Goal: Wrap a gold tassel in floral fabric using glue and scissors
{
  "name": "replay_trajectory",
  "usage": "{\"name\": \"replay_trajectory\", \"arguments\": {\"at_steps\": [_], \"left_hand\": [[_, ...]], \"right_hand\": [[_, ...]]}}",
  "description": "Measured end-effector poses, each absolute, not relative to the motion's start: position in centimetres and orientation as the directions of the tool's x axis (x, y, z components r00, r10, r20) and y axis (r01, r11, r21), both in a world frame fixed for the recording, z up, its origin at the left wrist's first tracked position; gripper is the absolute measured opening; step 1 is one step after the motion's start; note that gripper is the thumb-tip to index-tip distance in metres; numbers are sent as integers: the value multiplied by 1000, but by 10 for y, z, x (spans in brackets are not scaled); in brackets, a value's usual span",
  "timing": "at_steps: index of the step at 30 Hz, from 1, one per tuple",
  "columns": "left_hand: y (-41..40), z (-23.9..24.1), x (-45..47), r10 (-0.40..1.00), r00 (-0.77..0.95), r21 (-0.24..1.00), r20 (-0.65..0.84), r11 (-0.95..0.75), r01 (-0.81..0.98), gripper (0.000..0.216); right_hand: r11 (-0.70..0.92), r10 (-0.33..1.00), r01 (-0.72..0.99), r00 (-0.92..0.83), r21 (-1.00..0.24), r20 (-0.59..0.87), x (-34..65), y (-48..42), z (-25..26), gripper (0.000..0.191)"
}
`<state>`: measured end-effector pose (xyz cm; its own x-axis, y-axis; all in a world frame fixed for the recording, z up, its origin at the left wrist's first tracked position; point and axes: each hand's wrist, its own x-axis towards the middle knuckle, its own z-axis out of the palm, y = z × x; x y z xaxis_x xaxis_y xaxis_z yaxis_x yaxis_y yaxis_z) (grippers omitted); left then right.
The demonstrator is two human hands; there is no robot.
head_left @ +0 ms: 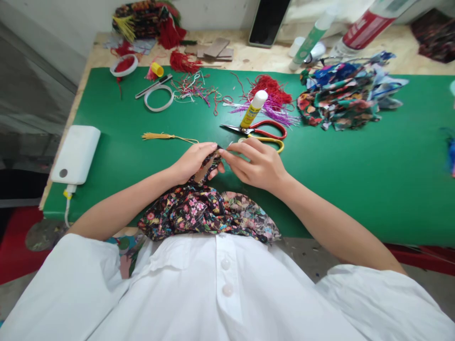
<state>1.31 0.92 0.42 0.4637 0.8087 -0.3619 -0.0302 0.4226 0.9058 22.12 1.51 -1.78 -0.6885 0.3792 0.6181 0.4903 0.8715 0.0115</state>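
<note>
My left hand [194, 162] and my right hand [258, 164] meet over the near edge of the green mat [355, 161]. Both pinch the top of a dark floral fabric piece [206, 210] that trails down toward my white shirt. The fingers of both hands are closed on the cloth where the hands touch. A gold tassel [159, 137] lies just beyond my left hand. Its cord runs toward my fingers. Red-handled scissors [259, 129] and yellow-handled scissors [273, 142] lie right behind my right hand.
A glue stick [253, 109] stands by the scissors amid red and purple threads [273, 97]. A pile of colourful fabric [350, 97] sits at the back right. A white power bank [76, 154] lies left. Tape rings [159, 98], bottles and a dark tablet [268, 21] line the back.
</note>
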Motion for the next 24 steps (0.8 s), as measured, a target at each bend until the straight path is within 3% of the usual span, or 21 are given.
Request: {"name": "replay_trajectory", "arguments": {"at_steps": [3,6,12,16,18,20,24], "left_hand": [[10,6,13,794,489,898,-362,438,-47,29],[10,7,13,778,501,889,-379,456,-36,30],[10,8,14,777,502,893,-380,450,-20,27],[11,6,13,758,506,878,-411,478,-2,27],[12,4,12,749,518,878,-413,479,6,29],[13,3,12,735,545,878,-402,478,3,26],[15,1,11,699,586,861,-409,508,-5,32]], "right_hand": [[875,230,446,-723,186,652,222,20,-17,24],[896,187,391,-760,208,623,224,23,-16,24],[921,345,376,-661,-103,666,223,25,-21,19],[730,615,547,-265,-409,743,224,29,-25,11],[566,699,646,-45,-513,714,228,38,-27,22],[458,733,720,25,-521,680,233,51,-31,36],[395,796,764,-8,-509,606,240,81,-39,56]]}}
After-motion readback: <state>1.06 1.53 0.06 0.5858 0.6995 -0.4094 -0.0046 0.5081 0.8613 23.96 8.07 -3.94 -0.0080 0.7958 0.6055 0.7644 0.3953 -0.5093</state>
